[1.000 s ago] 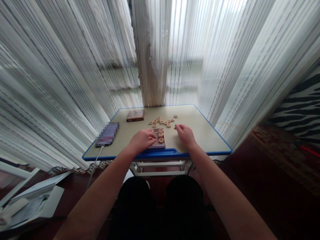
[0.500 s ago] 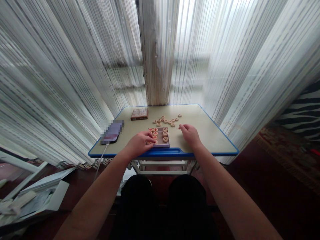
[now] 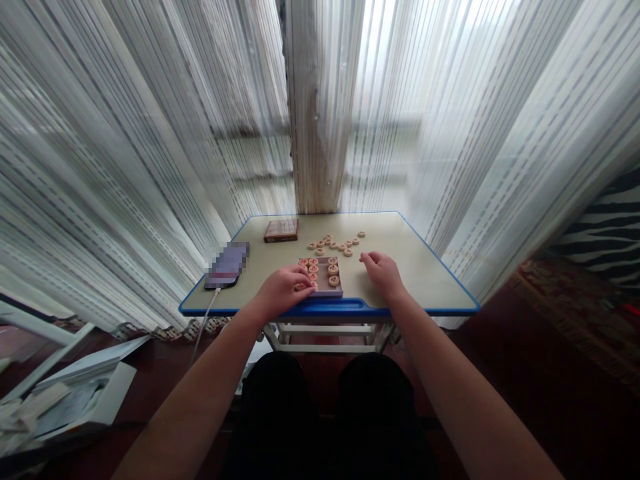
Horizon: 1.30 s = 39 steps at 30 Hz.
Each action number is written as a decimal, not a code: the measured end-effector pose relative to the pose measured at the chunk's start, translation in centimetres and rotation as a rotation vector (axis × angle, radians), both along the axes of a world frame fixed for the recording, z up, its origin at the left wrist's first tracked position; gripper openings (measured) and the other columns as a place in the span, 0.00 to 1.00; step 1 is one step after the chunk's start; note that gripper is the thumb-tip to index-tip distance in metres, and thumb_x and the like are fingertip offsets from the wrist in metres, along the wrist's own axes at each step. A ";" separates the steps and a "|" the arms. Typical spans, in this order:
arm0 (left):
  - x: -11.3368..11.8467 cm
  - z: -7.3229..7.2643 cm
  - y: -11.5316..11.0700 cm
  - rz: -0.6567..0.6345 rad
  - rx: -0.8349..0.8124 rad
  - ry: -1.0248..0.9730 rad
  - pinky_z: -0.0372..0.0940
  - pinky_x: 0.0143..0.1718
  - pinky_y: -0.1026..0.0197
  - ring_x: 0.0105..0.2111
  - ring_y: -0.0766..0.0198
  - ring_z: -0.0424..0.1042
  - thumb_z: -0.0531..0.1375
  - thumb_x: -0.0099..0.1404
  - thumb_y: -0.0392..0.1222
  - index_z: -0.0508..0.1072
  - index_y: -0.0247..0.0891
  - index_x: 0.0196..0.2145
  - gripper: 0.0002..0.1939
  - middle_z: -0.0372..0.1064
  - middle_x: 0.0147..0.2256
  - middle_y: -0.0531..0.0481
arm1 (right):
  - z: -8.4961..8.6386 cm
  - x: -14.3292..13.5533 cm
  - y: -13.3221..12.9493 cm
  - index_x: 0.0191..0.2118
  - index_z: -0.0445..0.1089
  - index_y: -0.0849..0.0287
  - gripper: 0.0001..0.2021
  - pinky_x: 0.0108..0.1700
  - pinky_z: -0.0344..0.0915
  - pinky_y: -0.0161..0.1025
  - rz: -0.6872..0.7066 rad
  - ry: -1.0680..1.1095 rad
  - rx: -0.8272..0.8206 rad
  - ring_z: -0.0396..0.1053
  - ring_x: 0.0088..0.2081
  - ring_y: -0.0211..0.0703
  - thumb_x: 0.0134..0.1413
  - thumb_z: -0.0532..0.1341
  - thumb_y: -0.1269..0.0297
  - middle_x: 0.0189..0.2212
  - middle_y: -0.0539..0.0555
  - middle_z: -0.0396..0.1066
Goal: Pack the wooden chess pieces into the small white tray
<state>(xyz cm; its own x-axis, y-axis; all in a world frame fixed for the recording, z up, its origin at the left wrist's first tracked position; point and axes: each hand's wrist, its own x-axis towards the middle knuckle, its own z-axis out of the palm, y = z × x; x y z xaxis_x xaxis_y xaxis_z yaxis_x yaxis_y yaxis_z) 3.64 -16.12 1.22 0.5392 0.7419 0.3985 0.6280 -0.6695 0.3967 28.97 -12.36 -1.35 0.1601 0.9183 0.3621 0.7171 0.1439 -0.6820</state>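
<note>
A shallow open box (image 3: 327, 293) lies near the front edge of the table, with round wooden Chinese chess pieces inside. Red-marked pieces (image 3: 313, 269) fill its left side, and 3 dark-marked pieces (image 3: 333, 270) line its right side. My left hand (image 3: 285, 291) reaches over the box's left front corner, its fingers closed at a red-marked Chinese chess piece (image 3: 314, 287) and partly covering the pieces there. Right of the box, my right hand (image 3: 383, 272) rests on the table with fingers curled; anything inside them is hidden. Several loose Chinese chess pieces (image 3: 334, 245) lie scattered beyond the box.
A flat brown box (image 3: 281, 230) sits at the back left of the table (image 3: 425, 280). A phone (image 3: 226, 267) with a white cable (image 3: 204, 320) lies at the left edge. Curtains (image 3: 320, 133) hang just behind. An open white box (image 3: 95, 400) stands low at left.
The view has shifted slightly. My left fingertips have drawn in a little at the red-marked piece in the box's front left. The right hand stays curled in the same place.
</note>
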 end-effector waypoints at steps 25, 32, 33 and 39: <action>-2.6 -2.1 3.8 -0.005 -0.205 -0.025 0.49 0.61 0.49 0.60 0.51 0.51 0.68 0.44 0.54 0.52 0.40 0.62 0.51 0.52 0.59 0.40 | 1.0 -5.2 11.7 0.46 0.74 0.49 0.15 0.51 0.55 0.47 0.406 -0.567 0.017 0.60 0.49 0.53 0.54 0.57 0.56 0.50 0.51 0.69; -2.2 -1.1 4.7 0.020 -0.168 -0.005 0.52 0.60 0.51 0.58 0.51 0.56 0.63 0.50 0.59 0.64 0.36 0.55 0.39 0.58 0.57 0.40 | 0.7 -5.0 11.2 0.44 0.75 0.51 0.14 0.51 0.56 0.47 0.403 -0.554 0.011 0.61 0.47 0.52 0.54 0.57 0.58 0.48 0.52 0.71; -2.2 -0.9 5.0 0.019 -0.157 0.009 0.52 0.59 0.51 0.57 0.51 0.58 0.62 0.52 0.59 0.66 0.36 0.54 0.36 0.60 0.56 0.40 | 0.7 -5.0 11.2 0.44 0.75 0.51 0.14 0.51 0.56 0.46 0.399 -0.551 0.013 0.61 0.47 0.52 0.54 0.57 0.59 0.47 0.52 0.71; -2.5 -0.7 6.2 -0.055 -0.124 0.054 0.56 0.56 0.54 0.52 0.57 0.64 0.51 0.64 0.54 0.71 0.37 0.50 0.24 0.68 0.51 0.43 | 0.9 -5.1 11.1 0.46 0.74 0.53 0.15 0.50 0.57 0.46 0.373 -0.585 0.010 0.61 0.46 0.53 0.53 0.56 0.65 0.47 0.54 0.72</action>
